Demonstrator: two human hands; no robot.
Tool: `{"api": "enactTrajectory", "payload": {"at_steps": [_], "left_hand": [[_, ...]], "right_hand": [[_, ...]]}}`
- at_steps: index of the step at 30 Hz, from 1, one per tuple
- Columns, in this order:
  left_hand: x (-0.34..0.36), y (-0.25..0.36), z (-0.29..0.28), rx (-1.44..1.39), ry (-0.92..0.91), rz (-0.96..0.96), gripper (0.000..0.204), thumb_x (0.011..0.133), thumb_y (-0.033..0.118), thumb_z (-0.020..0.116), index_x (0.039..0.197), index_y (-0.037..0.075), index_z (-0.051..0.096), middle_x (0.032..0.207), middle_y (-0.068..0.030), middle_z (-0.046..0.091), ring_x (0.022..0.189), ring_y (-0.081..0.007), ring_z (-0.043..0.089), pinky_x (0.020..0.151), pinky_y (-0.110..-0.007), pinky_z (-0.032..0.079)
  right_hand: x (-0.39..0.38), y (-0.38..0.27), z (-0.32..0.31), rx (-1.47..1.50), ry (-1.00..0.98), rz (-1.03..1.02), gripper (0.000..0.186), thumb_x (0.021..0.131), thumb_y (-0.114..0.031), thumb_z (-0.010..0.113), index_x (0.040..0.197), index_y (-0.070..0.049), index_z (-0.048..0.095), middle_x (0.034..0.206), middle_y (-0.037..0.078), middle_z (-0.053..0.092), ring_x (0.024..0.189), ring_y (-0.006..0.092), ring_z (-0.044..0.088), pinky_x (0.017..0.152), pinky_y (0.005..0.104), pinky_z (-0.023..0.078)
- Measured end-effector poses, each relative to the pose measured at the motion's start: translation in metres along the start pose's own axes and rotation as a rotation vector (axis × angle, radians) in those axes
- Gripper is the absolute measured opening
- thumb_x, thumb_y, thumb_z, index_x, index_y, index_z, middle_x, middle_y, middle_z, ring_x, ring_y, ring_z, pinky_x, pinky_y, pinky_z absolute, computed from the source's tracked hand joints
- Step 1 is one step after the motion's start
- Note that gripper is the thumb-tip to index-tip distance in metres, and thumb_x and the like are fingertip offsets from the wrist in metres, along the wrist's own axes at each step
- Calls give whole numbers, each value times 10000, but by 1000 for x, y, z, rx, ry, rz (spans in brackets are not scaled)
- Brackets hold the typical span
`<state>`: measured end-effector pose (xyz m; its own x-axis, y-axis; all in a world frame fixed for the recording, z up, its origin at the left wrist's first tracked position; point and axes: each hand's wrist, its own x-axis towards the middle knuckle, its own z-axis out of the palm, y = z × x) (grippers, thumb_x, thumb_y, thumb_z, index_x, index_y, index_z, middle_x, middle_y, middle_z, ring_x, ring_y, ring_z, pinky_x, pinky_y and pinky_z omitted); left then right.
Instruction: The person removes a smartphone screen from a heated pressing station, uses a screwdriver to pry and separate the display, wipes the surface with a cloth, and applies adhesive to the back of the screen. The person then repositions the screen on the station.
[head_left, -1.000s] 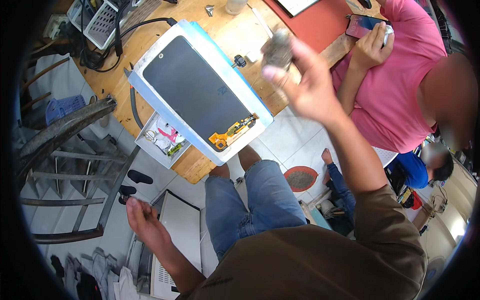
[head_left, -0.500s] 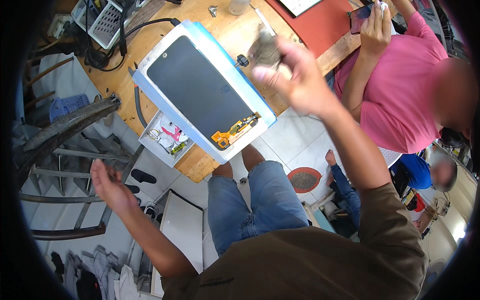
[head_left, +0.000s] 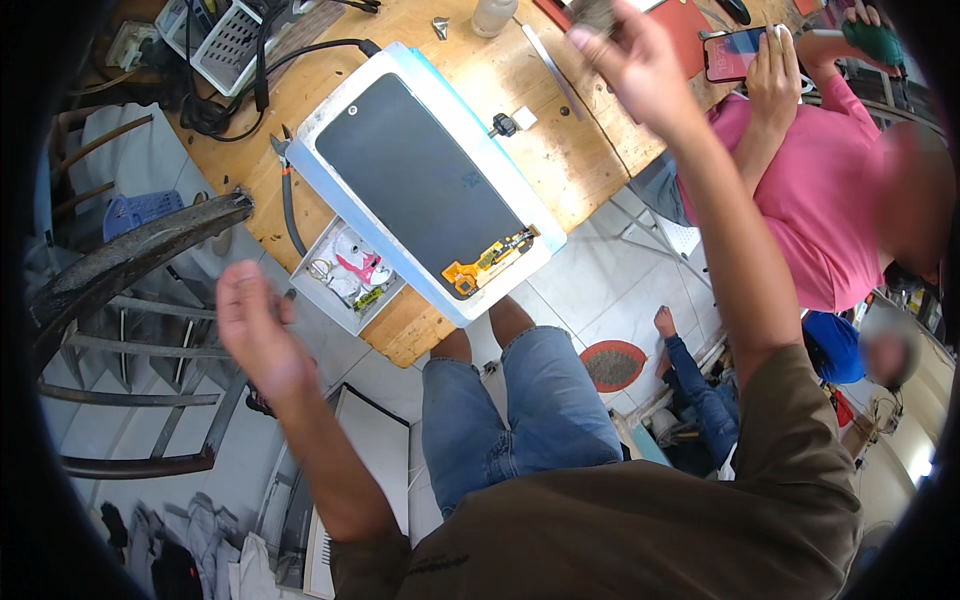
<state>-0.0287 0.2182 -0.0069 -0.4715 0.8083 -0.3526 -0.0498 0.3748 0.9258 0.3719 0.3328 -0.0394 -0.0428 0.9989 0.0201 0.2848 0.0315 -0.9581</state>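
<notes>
A dark phone screen (head_left: 420, 170), orange flex cable (head_left: 487, 262) at its near end, lies face up on a white and blue box-shaped device (head_left: 545, 245) with a black knob (head_left: 502, 125). Beyond the device, over the table's far side, my right hand (head_left: 635, 65) is closed around a crumpled grey-brown wad (head_left: 595, 14), partly cut off by the picture's edge. My left hand (head_left: 258, 325) hangs in the air left of the open drawer (head_left: 345, 310), its fingers curled together. A small dark tip shows beside its thumb, too blurred to name. Neither hand touches the screen.
Pliers with a red and black handle (head_left: 288, 200) lie left of the device. A white basket (head_left: 235, 45) and black cables sit at the back left. A strip (head_left: 550, 70) and glass jar (head_left: 492, 17) lie farther back. At right, a person in pink (head_left: 800, 210) holds a phone (head_left: 735, 55).
My right hand has moved farther away and to the right with the wad, uncovering a small white square beside the knob. My left hand has risen and shifted right.
</notes>
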Motion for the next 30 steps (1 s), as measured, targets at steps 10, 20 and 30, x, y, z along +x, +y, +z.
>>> {"api": "enactTrajectory", "payload": {"at_steps": [10,20,30], "left_hand": [[-26,-12,32,7,-350,23,76,1032,153,630,1052,79,632,789,59,502,642,-20,400,546,-204,318],[63,7,-45,-16,276,46,166,1020,221,647,1072,65,625,800,44,481,731,-46,428,600,-240,332],[-16,-4,28,55,-154,53,128,1026,188,647,1058,70,608,768,56,488,625,-24,387,544,-212,305]], "right_hand": [[59,16,-35,-380,241,105,307,903,-34,666,1201,-11,596,1023,10,598,936,119,555,781,278,486],[-17,-20,47,-85,-368,-201,486,954,-223,756,1370,-36,589,1151,69,677,1072,163,615,1000,344,469],[79,12,-8,-235,275,-321,136,920,-122,657,1028,-41,633,818,21,606,753,163,569,676,331,479]]}}
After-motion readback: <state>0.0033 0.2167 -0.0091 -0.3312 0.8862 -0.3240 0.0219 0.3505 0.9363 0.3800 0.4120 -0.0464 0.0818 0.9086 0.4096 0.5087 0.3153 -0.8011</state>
